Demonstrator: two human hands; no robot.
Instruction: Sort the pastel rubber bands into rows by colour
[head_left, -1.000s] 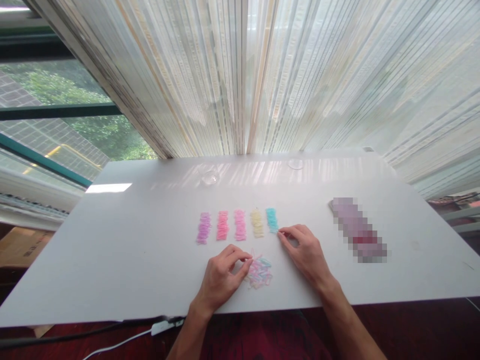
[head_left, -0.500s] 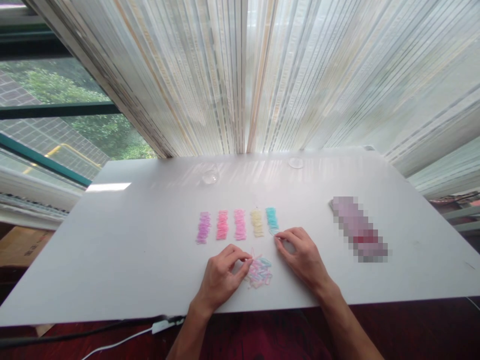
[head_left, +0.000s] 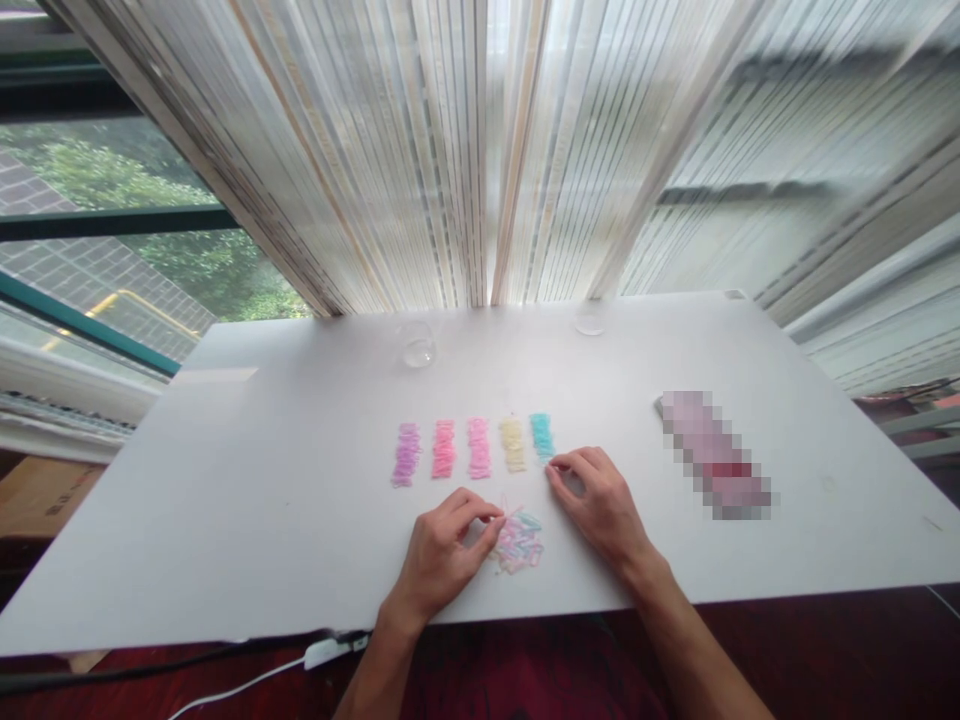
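Observation:
Small thin elastic bands lie sorted by colour in upright rows: a purple row (head_left: 406, 455), a coral-pink row (head_left: 443, 449), a pink row (head_left: 479, 448), a yellow row (head_left: 514, 446) and a blue row (head_left: 541, 436). Nearer me is a loose mixed pile of bands (head_left: 520, 545). At the pile's upper left edge, my left hand (head_left: 448, 545) pinches a pale pink band between thumb and forefinger. My right hand (head_left: 604, 505) is closed in a pinch at the near end of the blue row, its fingertips on a blue band that is mostly hidden.
A pixelated pinkish flat object (head_left: 712, 455) lies to the right on the white table (head_left: 225, 500). Towards the back are a clear round container (head_left: 418, 350) and a clear disc (head_left: 589, 324). Striped curtains (head_left: 420, 150) hang behind; a white cable (head_left: 322, 653) runs below the front edge.
The blue loop that showed at my right fingertips now lies closer against the blue row; that hand has shifted slightly away from me. My left hand stays nearly still. The right curtain has moved.

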